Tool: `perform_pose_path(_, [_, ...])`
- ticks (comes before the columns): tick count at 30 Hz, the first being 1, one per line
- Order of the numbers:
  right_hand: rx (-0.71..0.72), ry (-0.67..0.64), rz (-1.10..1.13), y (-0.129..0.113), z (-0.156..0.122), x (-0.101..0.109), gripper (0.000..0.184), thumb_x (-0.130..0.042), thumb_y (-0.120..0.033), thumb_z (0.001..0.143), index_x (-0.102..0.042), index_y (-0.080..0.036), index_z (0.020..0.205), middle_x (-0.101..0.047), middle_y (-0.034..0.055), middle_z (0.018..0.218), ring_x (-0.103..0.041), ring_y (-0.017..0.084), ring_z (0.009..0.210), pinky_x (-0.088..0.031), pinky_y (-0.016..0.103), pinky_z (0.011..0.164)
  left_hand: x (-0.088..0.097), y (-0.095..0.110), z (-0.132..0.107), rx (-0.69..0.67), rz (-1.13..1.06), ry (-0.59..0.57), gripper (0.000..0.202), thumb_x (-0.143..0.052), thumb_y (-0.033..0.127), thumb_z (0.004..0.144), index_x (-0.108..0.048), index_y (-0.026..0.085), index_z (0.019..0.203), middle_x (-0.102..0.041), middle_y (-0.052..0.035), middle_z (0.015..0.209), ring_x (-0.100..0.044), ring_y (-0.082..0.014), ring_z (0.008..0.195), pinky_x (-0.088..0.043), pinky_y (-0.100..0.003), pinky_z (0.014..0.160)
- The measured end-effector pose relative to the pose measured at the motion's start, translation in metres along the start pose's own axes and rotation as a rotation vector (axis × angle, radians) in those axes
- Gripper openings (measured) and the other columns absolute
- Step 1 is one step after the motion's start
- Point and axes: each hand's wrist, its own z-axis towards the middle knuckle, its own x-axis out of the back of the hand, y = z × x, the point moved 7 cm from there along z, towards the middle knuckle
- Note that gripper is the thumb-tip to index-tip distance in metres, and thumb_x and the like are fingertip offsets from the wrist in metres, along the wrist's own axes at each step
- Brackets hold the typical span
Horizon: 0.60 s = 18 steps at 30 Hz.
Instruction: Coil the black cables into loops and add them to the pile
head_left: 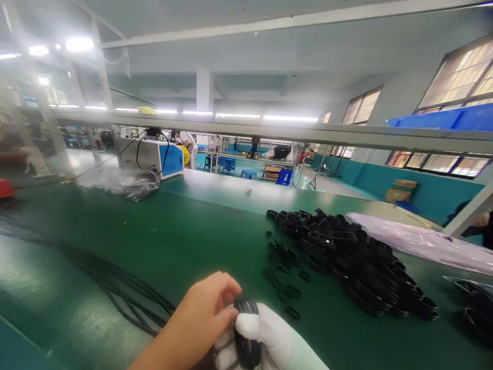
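My bare left hand point(202, 311) reaches in from the lower left, its fingers pinched on the top of a black coiled cable bundle point(246, 331). My right hand point(271, 339), in a white glove, is wrapped round the same coil from the right and holds it upright just above the green table point(185, 231). Several small black bands point(284, 275) lie loose on the table just beyond my hands. A large pile of finished black coils point(356, 262) sits to the right of them.
Long loose black cables point(115, 282) run across the table at left. A clear bag of cables point(125, 182) and a blue-and-white machine point(156, 156) stand at the back left. Purple plastic sheeting point(418, 239) lies at right, where another person's hand point(481, 221) shows.
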Motion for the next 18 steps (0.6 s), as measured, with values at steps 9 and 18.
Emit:
perform_pose_path(9, [-0.004, 0.019, -0.241, 0.007, -0.002, 0.015, 0.031, -0.054, -0.036, 0.088, -0.054, -0.016, 0.113, -0.058, 0.0066, 0.111, -0.059, 0.018, 0.091, -0.052, 0.038, 0.077, -0.017, -0.008, 0.011, -0.107, 0.056, 0.053, 0.022, -0.044, 0.005, 0.065, -0.059, 0.020, 0.072, -0.052, 0.0041, 0.071, -0.047, -0.0098, 0.064, -0.035, -0.020, 0.057])
perform_pose_path(18, [-0.007, 0.054, -0.271, 0.009, -0.002, 0.021, 0.032, -0.054, -0.035, 0.088, -0.054, -0.016, 0.114, -0.058, 0.0070, 0.112, -0.059, 0.018, 0.093, -0.052, 0.038, 0.078, -0.019, -0.015, 0.011, -0.047, 0.065, 0.081, 0.029, -0.049, 0.010, 0.070, -0.066, 0.022, 0.090, -0.064, 0.0002, 0.081, -0.058, -0.0150, 0.076, -0.044, -0.025, 0.072])
